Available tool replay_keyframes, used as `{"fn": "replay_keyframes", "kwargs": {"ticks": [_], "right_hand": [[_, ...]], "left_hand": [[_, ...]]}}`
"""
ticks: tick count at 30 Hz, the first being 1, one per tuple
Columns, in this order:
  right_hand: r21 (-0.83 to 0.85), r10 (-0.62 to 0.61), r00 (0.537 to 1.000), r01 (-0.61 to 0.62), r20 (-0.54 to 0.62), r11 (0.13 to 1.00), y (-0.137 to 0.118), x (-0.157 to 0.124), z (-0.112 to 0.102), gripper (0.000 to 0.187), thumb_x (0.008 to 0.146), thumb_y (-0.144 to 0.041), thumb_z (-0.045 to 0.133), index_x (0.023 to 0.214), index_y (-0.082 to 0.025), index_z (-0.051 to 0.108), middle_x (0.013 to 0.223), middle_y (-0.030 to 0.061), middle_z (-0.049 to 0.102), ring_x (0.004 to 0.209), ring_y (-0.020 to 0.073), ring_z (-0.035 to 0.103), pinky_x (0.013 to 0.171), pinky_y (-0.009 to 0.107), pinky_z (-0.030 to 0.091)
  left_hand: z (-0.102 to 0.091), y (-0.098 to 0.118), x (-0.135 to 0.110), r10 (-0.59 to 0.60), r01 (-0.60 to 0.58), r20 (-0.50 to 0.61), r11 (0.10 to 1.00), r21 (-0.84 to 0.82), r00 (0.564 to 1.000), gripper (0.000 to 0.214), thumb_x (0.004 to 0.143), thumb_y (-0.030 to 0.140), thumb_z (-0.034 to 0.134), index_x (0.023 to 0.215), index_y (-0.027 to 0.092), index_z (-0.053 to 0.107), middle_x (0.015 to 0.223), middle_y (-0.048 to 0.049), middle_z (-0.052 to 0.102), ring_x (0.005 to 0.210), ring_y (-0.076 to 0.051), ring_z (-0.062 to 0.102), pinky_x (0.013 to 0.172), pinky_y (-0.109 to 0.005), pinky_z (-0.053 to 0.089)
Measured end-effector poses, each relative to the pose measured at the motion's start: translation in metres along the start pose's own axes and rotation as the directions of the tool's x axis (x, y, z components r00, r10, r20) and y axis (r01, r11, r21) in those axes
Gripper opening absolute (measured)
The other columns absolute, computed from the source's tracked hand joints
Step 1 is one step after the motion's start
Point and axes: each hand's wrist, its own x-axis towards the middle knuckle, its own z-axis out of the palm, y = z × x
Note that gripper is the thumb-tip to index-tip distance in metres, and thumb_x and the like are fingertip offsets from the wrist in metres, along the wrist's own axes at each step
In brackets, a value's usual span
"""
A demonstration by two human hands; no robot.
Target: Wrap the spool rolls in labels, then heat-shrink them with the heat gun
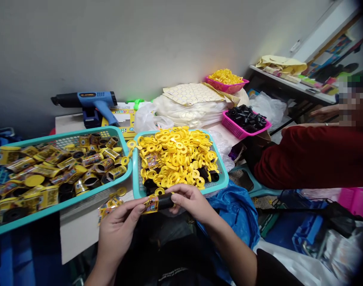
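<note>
A short black plastic tube (165,201) lies level between my two hands, in front of the middle basket. My right hand (193,202) pinches its right end. Around its left part sits a yellow printed label sleeve (151,204), gripped by the thumb and fingers of my left hand (118,224). Just beyond, a teal basket (224,174) holds a heap of yellow ring-shaped plastic caps (177,153) with some black tubes among them. Loose printed sleeves (108,206) lie on the table edge beside my left hand.
Left, another teal basket (50,207) holds many labelled tubes. A blue heat gun (102,105) stands behind it. Pink baskets hold black parts (247,119) and yellow parts (225,76). White bags (187,106) lie by the wall. A person in a red sleeve (300,159) sits at right.
</note>
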Motion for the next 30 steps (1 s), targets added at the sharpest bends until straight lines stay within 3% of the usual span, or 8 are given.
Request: {"fn": "replay_keyframes", "kwargs": {"ticks": [9, 12, 14, 17, 20, 22, 25, 30], "right_hand": [[0.002, -0.088, 0.996, 0.088, -0.002, 0.996, 0.002, 0.002, 0.016, 0.035, 0.074, -0.043, 0.074, 0.097, -0.019, 0.064, 0.070, -0.0035, 0.056, 0.058, 0.0081, 0.054, 0.056, 0.020, 0.045], [-0.011, -0.198, 0.980, 0.198, 0.020, 0.980, 0.001, -0.005, 0.016, 0.030, 0.078, -0.038, 0.072, 0.101, -0.023, 0.061, 0.088, -0.0008, 0.056, 0.067, 0.0094, 0.054, 0.061, 0.022, 0.046], [-0.106, -0.273, 0.961, 0.276, 0.045, 0.955, 0.004, -0.008, 0.021, 0.033, 0.080, -0.034, 0.071, 0.108, -0.025, 0.057, 0.096, 0.0014, 0.059, 0.074, 0.0120, 0.058, 0.066, 0.024, 0.049], [-0.414, -0.500, 0.860, 0.492, 0.096, 0.766, 0.012, -0.008, 0.033, 0.047, 0.078, -0.030, 0.074, 0.118, -0.027, 0.051, 0.102, 0.0040, 0.063, 0.086, 0.0167, 0.062, 0.077, 0.029, 0.051], [-0.600, -0.661, 0.735, 0.598, 0.148, 0.531, 0.019, -0.007, 0.044, 0.062, 0.074, -0.043, 0.077, 0.124, -0.026, 0.045, 0.106, 0.0072, 0.063, 0.093, 0.0214, 0.063, 0.081, 0.034, 0.050], [-0.612, -0.720, 0.684, 0.619, 0.112, 0.493, 0.020, -0.009, 0.047, 0.063, 0.074, -0.051, 0.074, 0.122, -0.025, 0.044, 0.106, 0.0083, 0.060, 0.095, 0.0230, 0.060, 0.081, 0.036, 0.051], [-0.596, -0.766, 0.642, 0.628, 0.034, 0.500, 0.019, -0.016, 0.050, 0.035, 0.083, -0.044, 0.066, 0.107, -0.023, 0.050, 0.100, 0.0065, 0.054, 0.094, 0.0213, 0.055, 0.080, 0.035, 0.049], [-0.608, -0.686, 0.728, 0.548, 0.008, 0.575, 0.020, -0.027, 0.054, 0.015, 0.086, -0.033, 0.062, 0.092, -0.020, 0.060, 0.097, 0.0061, 0.050, 0.094, 0.0205, 0.053, 0.083, 0.034, 0.046]], "left_hand": [[-0.008, -0.003, -0.002, -0.090, 0.073, -0.168, 0.992, -0.104, 0.982, 0.024, 0.066, 0.046, 0.077, 0.076, 0.024, 0.077, 0.081, -0.0033, 0.077, 0.075, -0.019, 0.070, 0.076, -0.028, 0.056], [-0.009, -0.002, 0.002, -0.225, 0.162, -0.161, 0.929, -0.331, 0.961, 0.025, 0.063, 0.045, 0.080, 0.076, 0.023, 0.077, 0.088, -0.0039, 0.077, 0.083, -0.019, 0.070, 0.075, -0.025, 0.056], [-0.004, 0.002, 0.000, -0.359, 0.281, -0.049, 0.800, -0.530, 0.932, 0.030, 0.061, 0.047, 0.080, 0.077, 0.022, 0.077, 0.098, -0.0058, 0.076, 0.087, -0.020, 0.070, 0.074, -0.026, 0.056], [0.010, 0.008, -0.009, -0.471, 0.436, 0.116, 0.658, -0.614, 0.875, 0.037, 0.061, 0.048, 0.081, 0.082, 0.019, 0.076, 0.101, -0.0086, 0.075, 0.084, -0.020, 0.070, 0.068, -0.024, 0.056], [0.022, 0.010, -0.021, -0.502, 0.428, 0.060, 0.662, -0.616, 0.863, 0.036, 0.060, 0.046, 0.082, 0.081, 0.018, 0.075, 0.084, -0.0045, 0.074, 0.074, -0.015, 0.067, 0.061, -0.019, 0.053], [0.025, 0.006, -0.028, -0.513, 0.384, -0.025, 0.673, -0.632, 0.858, 0.036, 0.059, 0.047, 0.082, 0.079, 0.019, 0.073, 0.078, -0.0017, 0.072, 0.069, -0.013, 0.066, 0.057, -0.019, 0.052], [0.023, -0.005, -0.036, -0.454, 0.300, -0.132, 0.754, -0.585, 0.881, 0.034, 0.063, 0.049, 0.079, 0.080, 0.020, 0.073, 0.084, -0.0026, 0.073, 0.076, -0.015, 0.066, 0.063, -0.023, 0.054], [0.015, -0.026, -0.055, -0.062, 0.004, -0.274, 0.978, -0.208, 0.960, 0.018, 0.078, 0.038, 0.068, 0.084, 0.023, 0.075, 0.093, -0.0030, 0.072, 0.092, -0.017, 0.065, 0.086, -0.030, 0.053]]}}
